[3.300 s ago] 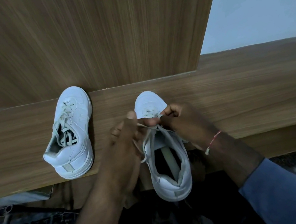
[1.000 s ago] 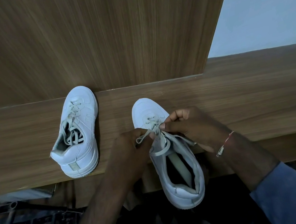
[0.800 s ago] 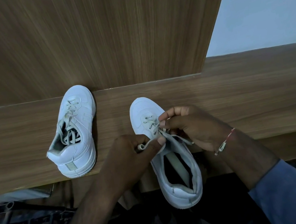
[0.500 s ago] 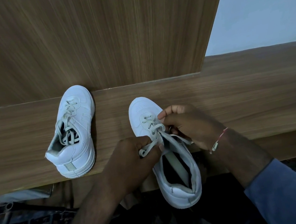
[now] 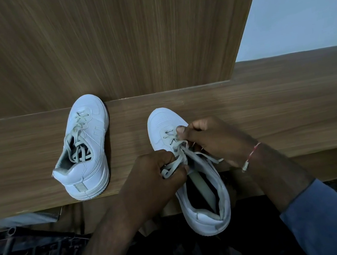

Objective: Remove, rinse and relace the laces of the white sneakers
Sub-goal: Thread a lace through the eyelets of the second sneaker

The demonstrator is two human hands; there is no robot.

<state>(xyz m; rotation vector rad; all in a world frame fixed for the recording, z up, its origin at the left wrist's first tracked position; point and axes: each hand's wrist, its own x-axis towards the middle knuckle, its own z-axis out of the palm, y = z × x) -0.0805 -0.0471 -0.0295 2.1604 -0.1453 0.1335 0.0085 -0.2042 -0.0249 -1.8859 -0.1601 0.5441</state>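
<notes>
While the right-hand sneaker (image 5: 163,121) lies toe-forward on the worktop (image 5: 281,109) with its heel hanging out past the front edge, both hands work its lace (image 5: 176,162). The left hand (image 5: 150,183) has its grip clamped on one loose lace end beside the tongue (image 5: 201,186). The right hand (image 5: 216,139) pinches the other strand just above the lowest crossings, thumb and fingers closed on it. Only the bottom eyelets near the toe carry lace; the upper ones stand bare.

The second sneaker (image 5: 90,161) sits well apart to the left, toe touching the back panel (image 5: 105,38), laced loosely all the way up. Whether these laces are already rinsed is hard to tell in this dim light, so this could be unthreading or rethreading. Either way, I judge this shoe about half threaded.

Room is open to the right along the worktop. The panel blocks the way forward, and the overhanging heel could tip off if pulled toward the person.
</notes>
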